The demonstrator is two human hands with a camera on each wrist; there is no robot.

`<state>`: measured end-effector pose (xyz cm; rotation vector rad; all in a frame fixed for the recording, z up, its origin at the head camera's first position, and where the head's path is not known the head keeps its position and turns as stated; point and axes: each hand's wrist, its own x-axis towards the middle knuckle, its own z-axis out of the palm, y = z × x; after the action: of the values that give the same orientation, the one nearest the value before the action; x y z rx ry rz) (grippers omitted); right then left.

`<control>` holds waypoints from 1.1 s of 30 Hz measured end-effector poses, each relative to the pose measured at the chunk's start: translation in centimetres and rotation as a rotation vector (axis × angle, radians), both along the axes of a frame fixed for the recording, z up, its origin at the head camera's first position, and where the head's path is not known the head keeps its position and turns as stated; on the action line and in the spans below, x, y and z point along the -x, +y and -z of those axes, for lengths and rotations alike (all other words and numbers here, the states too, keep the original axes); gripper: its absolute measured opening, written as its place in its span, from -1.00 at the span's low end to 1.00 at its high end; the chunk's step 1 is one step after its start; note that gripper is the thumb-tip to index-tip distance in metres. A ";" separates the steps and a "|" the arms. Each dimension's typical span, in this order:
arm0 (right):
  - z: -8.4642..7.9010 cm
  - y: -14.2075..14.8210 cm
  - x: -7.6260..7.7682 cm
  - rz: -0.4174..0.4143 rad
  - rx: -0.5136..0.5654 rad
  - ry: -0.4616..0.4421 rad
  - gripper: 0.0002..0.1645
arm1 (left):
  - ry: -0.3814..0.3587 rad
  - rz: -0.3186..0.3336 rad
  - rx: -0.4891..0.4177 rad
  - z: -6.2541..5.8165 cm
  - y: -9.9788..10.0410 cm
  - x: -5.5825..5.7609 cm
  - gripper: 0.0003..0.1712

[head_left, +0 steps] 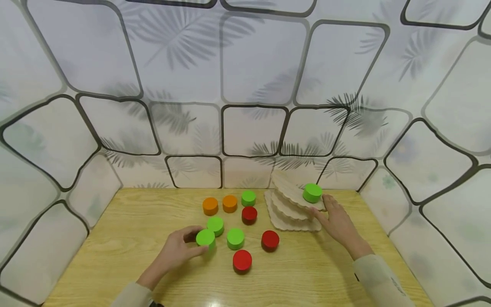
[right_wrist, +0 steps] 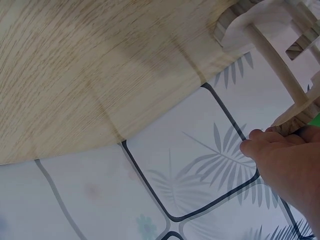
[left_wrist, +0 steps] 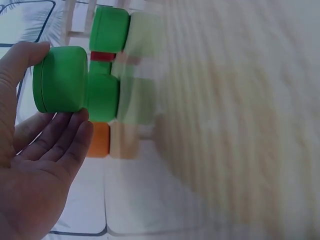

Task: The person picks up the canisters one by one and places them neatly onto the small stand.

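Note:
My left hand [head_left: 177, 250] pinches a green round tin [head_left: 205, 238] between thumb and fingers. The left wrist view shows this tin [left_wrist: 62, 80] held off the tabletop, with a lid seam near one end. Close beside it stands another green tin [head_left: 215, 226]. On the right, my right hand [head_left: 339, 221] grips the edge of the top tier of a scalloped wooden tiered stand [head_left: 293, 211]. A green tin [head_left: 312, 193] sits on that top tier. Wooden posts between the tiers show in the right wrist view, where the hand [right_wrist: 292, 160] holds a tier's rim.
On the wooden table [head_left: 126, 238] stand two orange tins [head_left: 210, 206], three red tins [head_left: 242, 262] and more green tins [head_left: 235, 238], in a loose group between the hands. Patterned white walls [head_left: 253, 128] close off the back and both sides.

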<state>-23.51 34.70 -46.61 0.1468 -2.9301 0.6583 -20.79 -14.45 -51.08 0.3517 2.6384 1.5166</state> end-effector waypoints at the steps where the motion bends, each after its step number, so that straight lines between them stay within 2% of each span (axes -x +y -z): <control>1: 0.0 0.0 0.0 -0.001 0.001 0.001 0.06 | 0.001 0.001 -0.004 -0.1 0.2 0.1 -0.31; 10: -0.1 -0.1 0.0 -0.008 0.000 0.021 0.04 | 0.053 0.041 -0.020 -1.1 2.4 1.6 -0.35; 19: 0.0 -0.1 0.0 -0.003 0.000 0.020 0.04 | 0.110 0.096 -0.036 -3.0 5.6 3.6 -0.43; 28: 0.2 0.1 0.0 0.010 -0.008 0.009 0.05 | 0.110 0.120 -0.049 -5.0 8.9 5.6 -0.35; 33: 0.2 0.0 -0.1 0.041 -0.025 -0.019 0.08 | 0.125 0.119 -0.045 -5.7 10.3 6.3 -0.32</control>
<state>-23.37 34.69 -46.82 0.0829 -2.9522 0.6208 -27.04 -4.13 -45.40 0.6144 2.6243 1.5675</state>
